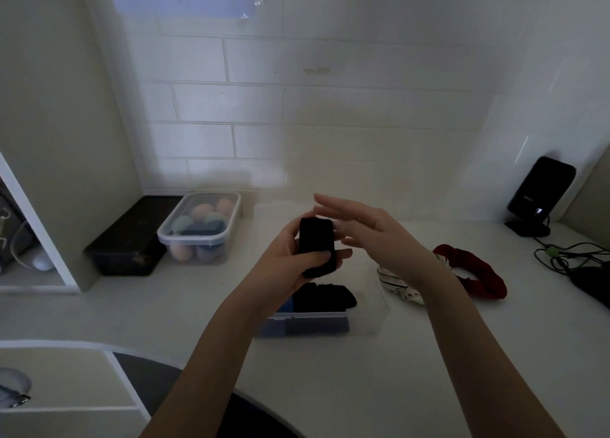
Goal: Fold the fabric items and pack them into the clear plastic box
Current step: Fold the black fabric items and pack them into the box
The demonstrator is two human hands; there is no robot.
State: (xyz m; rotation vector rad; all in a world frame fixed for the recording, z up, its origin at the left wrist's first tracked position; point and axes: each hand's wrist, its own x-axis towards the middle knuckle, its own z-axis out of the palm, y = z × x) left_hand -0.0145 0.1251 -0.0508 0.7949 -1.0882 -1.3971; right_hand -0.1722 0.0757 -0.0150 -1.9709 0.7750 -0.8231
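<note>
Left hand (290, 256) clamped the folded black fabric (317, 249), long axis upright, directly above the clear plastic box (369, 318); right hand (369, 229) hovered just beside it, fingers spread.

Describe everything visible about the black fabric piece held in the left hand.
The black fabric piece is a small, compact folded bundle, soft-looking and matte, standing roughly upright. The left hand grips it, thumb across its lower front. The right hand hovers open just beside it. It is held above the clear plastic box, which already holds dark fabric.
</note>
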